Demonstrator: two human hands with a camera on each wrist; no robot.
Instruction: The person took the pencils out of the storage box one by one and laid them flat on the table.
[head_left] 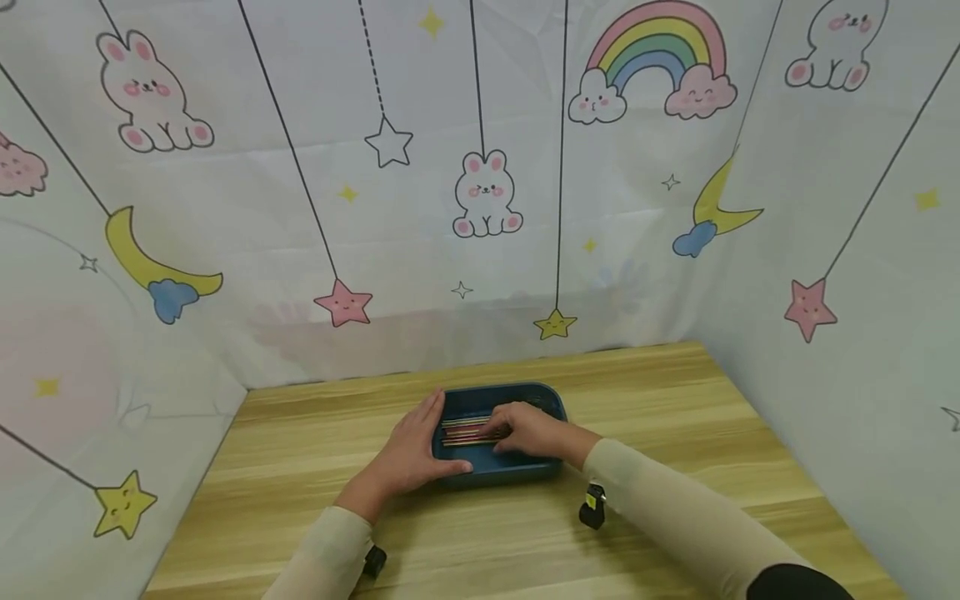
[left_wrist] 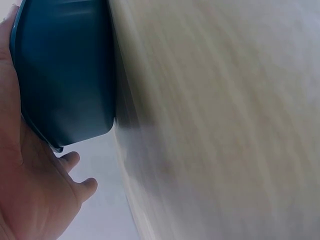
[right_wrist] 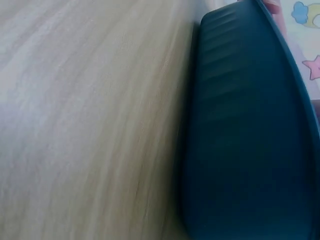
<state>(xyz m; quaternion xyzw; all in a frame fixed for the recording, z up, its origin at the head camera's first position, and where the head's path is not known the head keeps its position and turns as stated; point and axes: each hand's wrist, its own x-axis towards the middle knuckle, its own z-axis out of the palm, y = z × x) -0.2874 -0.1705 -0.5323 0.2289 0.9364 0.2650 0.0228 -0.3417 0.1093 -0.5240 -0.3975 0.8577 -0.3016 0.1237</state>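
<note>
A dark blue rectangular tray (head_left: 495,477) with raised walls stands on the table. Inside it, several thin coloured sticks (head_left: 459,432), some reddish and some pale, lie side by side along its length. My left hand (head_left: 405,450) rests against the tray's left end, fingers straight along that side and thumb across the near rim. Over the right ends of the sticks, my right hand (head_left: 528,429) reaches into the tray, its curled fingers and thumb pinching at them. Both wrist views show the tray's outer wall (left_wrist: 67,70); the right hand is out of sight in its own wrist view.
The wood-grain table (head_left: 645,533) carries the tray near its far side. White cloth (head_left: 420,250) printed with rabbits, stars and moons hangs behind and along both sides. A small black device (head_left: 592,507) sits at the right wrist, another (head_left: 374,562) at the left.
</note>
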